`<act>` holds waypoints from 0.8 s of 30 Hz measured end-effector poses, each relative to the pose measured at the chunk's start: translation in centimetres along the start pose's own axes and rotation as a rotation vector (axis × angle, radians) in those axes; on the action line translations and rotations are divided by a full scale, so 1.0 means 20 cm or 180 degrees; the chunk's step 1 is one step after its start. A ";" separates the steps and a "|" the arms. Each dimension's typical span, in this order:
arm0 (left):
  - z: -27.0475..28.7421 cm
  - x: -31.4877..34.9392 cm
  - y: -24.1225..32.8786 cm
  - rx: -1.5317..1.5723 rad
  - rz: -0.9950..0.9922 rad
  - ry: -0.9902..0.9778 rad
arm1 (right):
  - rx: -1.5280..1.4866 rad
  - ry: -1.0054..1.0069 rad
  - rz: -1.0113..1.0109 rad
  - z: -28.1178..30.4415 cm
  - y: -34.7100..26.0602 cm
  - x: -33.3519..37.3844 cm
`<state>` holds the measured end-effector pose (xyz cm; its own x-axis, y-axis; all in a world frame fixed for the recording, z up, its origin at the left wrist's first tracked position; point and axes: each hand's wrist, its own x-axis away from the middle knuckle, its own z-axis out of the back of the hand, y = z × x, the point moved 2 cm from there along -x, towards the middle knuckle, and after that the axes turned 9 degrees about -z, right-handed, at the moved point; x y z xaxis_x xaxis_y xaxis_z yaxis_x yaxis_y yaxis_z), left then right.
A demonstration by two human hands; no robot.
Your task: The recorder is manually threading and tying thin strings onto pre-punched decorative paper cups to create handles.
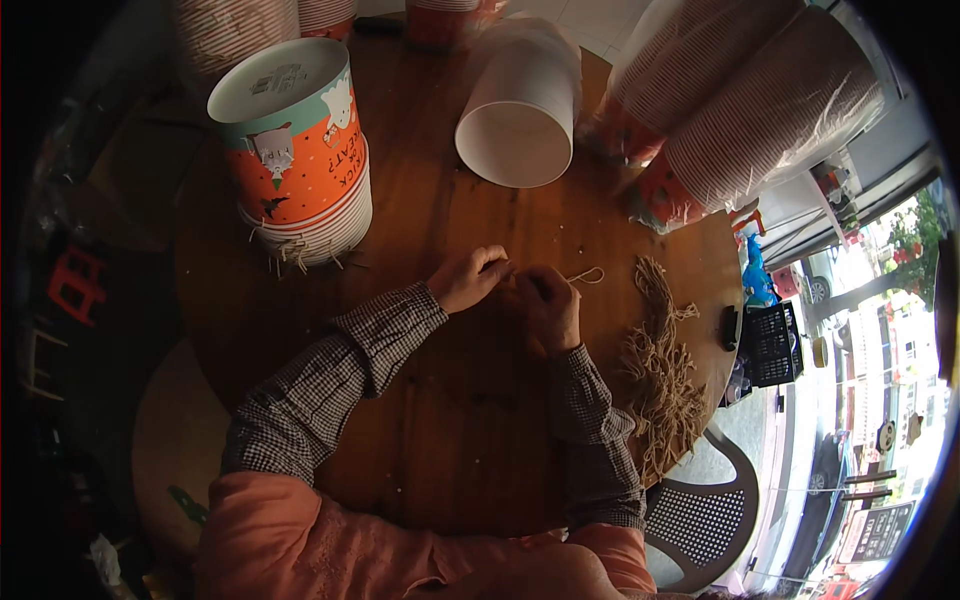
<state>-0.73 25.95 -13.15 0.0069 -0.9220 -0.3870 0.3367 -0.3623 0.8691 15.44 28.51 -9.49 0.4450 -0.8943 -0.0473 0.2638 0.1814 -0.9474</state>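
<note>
Over the middle of the round wooden table, my left hand and my right hand are close together, fingertips pinched. A thin tan cord shows as a small loop just beyond my right hand, and its strand runs in toward those fingers. What lies between my left fingertips is too small to make out. To the right of my hands lies a loose bundle of tan cords. At the far left stands an upside-down stack of orange printed paper buckets, with cord ends poking out around its lower rim.
A white paper bucket lies on its side at the back. Long plastic-wrapped stacks of buckets lie at the far right, and more stacks stand far left. A grey chair and a black crate are beyond the table's right edge.
</note>
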 end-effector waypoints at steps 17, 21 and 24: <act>-0.01 0.04 -0.06 -0.0589 -0.0595 -0.0134 | 0.0805 0.0093 0.0314 -0.01 0.12 -0.02; -0.03 0.04 -0.05 -0.0550 -0.0842 -0.0104 | 0.0847 0.0211 0.0300 -0.01 0.17 -0.01; -0.03 0.03 -0.05 -0.0648 -0.0969 0.0018 | 0.0919 0.0274 0.0433 0.00 0.14 -0.01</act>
<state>-0.42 25.80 -14.44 -0.1173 -0.7752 -0.6207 0.5047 -0.5848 0.6350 16.12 29.29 -12.11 0.4221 -0.8830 -0.2054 0.4442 0.3990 -0.8022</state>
